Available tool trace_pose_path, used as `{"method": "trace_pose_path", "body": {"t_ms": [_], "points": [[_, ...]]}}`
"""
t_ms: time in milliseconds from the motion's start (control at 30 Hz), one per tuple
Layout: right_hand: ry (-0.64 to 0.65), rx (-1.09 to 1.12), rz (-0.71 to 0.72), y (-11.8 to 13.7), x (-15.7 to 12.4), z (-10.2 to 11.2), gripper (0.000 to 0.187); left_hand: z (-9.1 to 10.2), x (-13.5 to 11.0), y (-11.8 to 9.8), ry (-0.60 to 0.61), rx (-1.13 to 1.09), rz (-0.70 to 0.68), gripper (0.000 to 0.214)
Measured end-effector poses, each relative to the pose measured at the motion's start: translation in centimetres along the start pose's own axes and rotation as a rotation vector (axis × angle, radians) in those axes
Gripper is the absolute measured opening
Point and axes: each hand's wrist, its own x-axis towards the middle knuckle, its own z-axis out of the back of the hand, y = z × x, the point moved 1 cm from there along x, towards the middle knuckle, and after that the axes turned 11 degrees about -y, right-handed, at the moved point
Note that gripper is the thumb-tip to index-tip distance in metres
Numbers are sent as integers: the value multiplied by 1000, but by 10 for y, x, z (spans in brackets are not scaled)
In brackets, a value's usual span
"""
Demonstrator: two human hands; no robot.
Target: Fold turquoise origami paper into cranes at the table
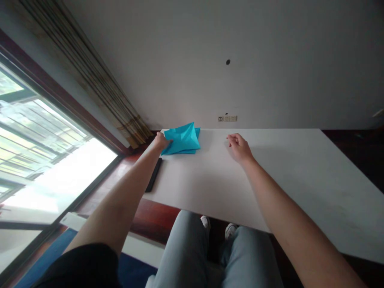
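A bright blue, flat, creased sheet (183, 138) is raised at the far left of the white table (210, 180). It could be paper or a thin bag; I cannot tell which. My left hand (162, 141) grips it by its left edge, thumb on top. Under it lies another blue layer (189, 152), its edges showing at the right and below. To the right, my right hand (239, 147) hovers at or just above the tabletop, apart from the blue sheet. Its fingers are curled in, and nothing shows in them.
A black flat object (154, 175) lies at the table's left edge, beside my left forearm. Behind the table stands a grey wall with sockets (227, 119). A curtain (120, 108) and a bright window (45, 152) are on the left. My legs (192, 248) are below the near edge.
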Motion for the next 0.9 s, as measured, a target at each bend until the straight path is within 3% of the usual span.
{"method": "trace_pose_path", "body": {"t_ms": [200,367,467,533,633,700,833,900], "points": [[-1,-4,-10,-1,1,0,75,34,4,3,27,-120,82,21],[24,1,-20,-3,1,1,71,67,0,-14,62,-351,53,20],[29,35,-35,-4,1,1,71,77,-7,-34,122,-549,15,30],[23,65,-61,-3,1,1,74,78,-12,-52,203,-792,1,42],[-8,111,-105,3,1,3,84,69,-23,-81,327,-1035,-48,56],[-18,157,-121,7,1,3,89,57,-34,-99,343,-1128,-78,61],[100,367,-178,7,0,3,84,16,-61,-125,365,-1244,-107,71],[87,399,-227,0,1,5,84,-7,-71,-128,372,-1300,-103,74]]}}
